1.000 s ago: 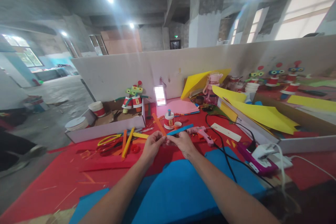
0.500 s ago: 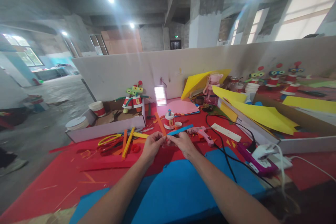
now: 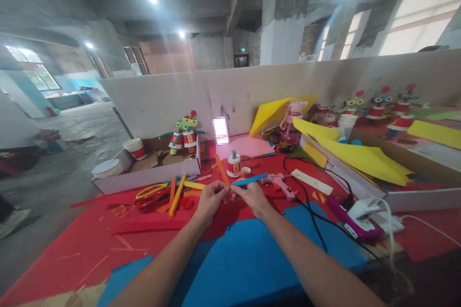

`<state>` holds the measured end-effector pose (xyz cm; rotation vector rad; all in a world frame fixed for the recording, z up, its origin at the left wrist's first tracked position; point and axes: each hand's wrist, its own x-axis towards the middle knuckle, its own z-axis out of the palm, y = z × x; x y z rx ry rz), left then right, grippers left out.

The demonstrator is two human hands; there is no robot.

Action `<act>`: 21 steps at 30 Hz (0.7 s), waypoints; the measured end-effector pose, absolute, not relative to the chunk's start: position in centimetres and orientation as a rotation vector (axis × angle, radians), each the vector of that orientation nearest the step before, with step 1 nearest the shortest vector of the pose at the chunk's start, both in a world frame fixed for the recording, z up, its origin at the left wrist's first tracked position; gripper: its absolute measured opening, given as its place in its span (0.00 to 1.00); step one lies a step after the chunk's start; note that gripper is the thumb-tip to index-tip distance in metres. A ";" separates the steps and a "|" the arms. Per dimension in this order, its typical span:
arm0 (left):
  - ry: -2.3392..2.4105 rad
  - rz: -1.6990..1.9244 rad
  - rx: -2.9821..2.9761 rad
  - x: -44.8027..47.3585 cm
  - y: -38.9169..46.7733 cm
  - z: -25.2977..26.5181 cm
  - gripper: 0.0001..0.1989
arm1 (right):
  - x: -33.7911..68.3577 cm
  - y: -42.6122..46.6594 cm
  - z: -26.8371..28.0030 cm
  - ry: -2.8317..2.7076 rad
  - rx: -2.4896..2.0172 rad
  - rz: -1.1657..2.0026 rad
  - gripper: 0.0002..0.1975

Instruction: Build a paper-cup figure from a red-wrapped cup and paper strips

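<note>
Between my fingertips, an orange paper strip [image 3: 222, 169] and a blue paper strip [image 3: 252, 179] meet at their ends. My left hand [image 3: 212, 199] pinches the orange strip, which points up and away. With thumb and fingers closed, my right hand [image 3: 252, 197] grips the blue strip, which slants off to the right. Just beyond them stands a paper-cup figure [image 3: 234, 165] with folded paper arms and a blue piece on top. A small orange ring-shaped piece [image 3: 245, 171] sits beside it. To the right lies a pink glue gun [image 3: 282, 185].
Yellow-handled scissors [image 3: 151, 193] and yellow strips [image 3: 177, 195] lie at left. A cardboard tray [image 3: 151, 172] holds cups and finished figures. On the right are a purple power strip [image 3: 355, 220], black cables, and a box [image 3: 414, 199] with yellow paper. Blue paper [image 3: 245, 254] covers the front.
Both hands stay close together, holding the two strips with almost no movement. The whole view has shifted very slightly.
</note>
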<state>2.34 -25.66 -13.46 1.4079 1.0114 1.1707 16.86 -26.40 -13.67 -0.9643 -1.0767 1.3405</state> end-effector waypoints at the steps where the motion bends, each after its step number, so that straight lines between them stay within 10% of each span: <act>1: 1.009 1.172 1.406 2.4 -25.7 -13.4 0.15 | 16.9 -26.4 -13.7 -1.089 -0.963 1.335 0.14; 21: 0.960 1.264 1.219 2.5 -25.9 -12.6 0.13 | 17.2 -26.3 -13.3 -1.008 -0.783 1.468 0.16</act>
